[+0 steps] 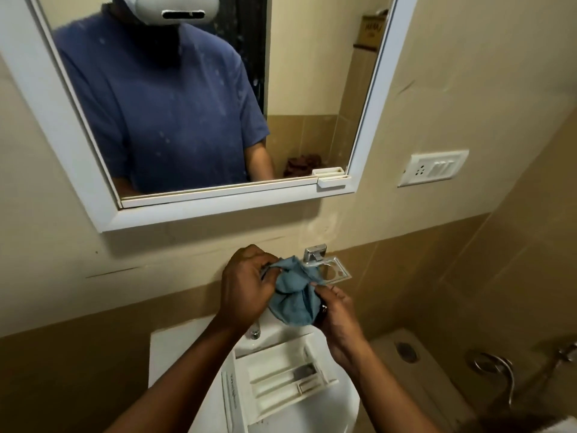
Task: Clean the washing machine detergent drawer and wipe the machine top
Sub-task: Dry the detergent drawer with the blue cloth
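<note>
Evidently the left hand and right hand were clamped together on a bunched blue cloth above the white ceramic sink. Inside that sink, directly below, lay the white plastic detergent drawer, its long axis slanting left to right, nearer the right hand.

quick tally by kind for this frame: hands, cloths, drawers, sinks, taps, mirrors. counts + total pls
hands: 2, left hand and right hand, both gripping the cloth
blue cloth: 1
detergent drawer: 1, lying in the sink
sink: 1
tap: 1
mirror: 1
Total: 7
</note>
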